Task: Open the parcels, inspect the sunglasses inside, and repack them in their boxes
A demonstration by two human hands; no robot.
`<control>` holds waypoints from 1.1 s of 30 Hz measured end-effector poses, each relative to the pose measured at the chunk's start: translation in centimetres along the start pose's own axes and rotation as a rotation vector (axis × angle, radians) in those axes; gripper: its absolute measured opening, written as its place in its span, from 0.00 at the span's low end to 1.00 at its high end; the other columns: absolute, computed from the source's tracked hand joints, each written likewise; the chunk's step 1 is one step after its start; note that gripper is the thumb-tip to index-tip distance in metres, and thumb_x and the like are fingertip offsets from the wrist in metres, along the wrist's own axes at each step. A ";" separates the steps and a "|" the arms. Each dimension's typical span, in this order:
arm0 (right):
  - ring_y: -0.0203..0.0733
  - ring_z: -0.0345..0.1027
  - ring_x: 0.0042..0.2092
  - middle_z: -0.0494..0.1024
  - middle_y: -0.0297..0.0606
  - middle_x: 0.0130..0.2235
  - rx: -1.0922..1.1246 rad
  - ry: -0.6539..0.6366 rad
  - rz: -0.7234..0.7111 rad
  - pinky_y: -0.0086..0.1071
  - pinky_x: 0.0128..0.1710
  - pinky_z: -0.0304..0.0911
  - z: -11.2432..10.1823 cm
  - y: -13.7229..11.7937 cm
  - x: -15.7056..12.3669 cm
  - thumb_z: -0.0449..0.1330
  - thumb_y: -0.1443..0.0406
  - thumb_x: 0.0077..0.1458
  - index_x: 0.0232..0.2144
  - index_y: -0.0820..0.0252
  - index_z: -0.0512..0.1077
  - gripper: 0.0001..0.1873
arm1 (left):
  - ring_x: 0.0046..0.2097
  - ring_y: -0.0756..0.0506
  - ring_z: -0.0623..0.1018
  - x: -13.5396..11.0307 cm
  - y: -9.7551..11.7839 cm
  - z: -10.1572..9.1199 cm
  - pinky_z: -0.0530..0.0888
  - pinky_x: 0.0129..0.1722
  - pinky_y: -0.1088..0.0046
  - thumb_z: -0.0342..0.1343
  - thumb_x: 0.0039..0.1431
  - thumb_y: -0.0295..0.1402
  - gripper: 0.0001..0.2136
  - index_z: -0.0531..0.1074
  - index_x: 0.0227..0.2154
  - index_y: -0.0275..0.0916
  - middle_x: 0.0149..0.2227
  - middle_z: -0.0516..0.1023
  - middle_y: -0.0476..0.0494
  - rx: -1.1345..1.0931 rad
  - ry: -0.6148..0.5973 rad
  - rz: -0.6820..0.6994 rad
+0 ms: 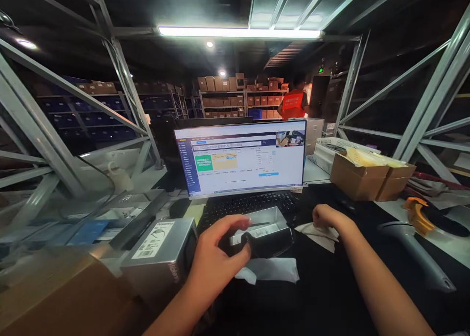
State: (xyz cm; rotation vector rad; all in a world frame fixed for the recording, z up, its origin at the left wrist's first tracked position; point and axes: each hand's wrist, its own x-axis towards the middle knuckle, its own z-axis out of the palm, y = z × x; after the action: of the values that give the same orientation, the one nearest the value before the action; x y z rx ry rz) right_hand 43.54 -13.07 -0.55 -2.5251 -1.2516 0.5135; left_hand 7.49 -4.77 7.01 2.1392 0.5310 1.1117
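Observation:
My left hand (216,250) curves around the near-left end of a glossy black curved object (273,245), thumb against it and index finger above. What exactly the object is I cannot make out. Just behind it lies an open silver-grey box (271,218), partly hidden by the hand. A strip of white wrapping (275,270) lies on the black mat below. Over to the right, my right hand (325,216) is closed, fingers down, on a crumpled cream cloth or pouch (317,233). Left of my left hand stands a shut silver box (165,243) with a printed label.
A lit monitor (242,159) stands behind a black keyboard (249,204). At right are a barcode scanner (416,255), a yellow tape dispenser (420,216) and cardboard boxes (358,179). A brown carton (69,292) fills the near left. A person in a red vest (293,103) stands far back.

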 end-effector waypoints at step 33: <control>0.36 0.69 0.38 0.76 0.36 0.36 0.678 -0.296 -0.900 0.28 0.39 0.63 -4.0 -9.7 -15.4 0.55 0.62 0.67 0.38 0.60 0.74 0.10 | 0.40 0.46 0.80 0.4 -0.3 1.2 0.76 0.42 0.72 0.61 0.51 0.28 0.08 0.80 0.35 0.42 0.37 0.82 0.49 0.036 -0.133 -0.047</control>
State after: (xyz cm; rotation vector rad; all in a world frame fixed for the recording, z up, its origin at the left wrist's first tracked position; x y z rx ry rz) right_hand 29.67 -20.13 9.80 -1.1994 -1.7493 0.8816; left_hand 8.65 -4.77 6.56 2.2025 0.5398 0.9331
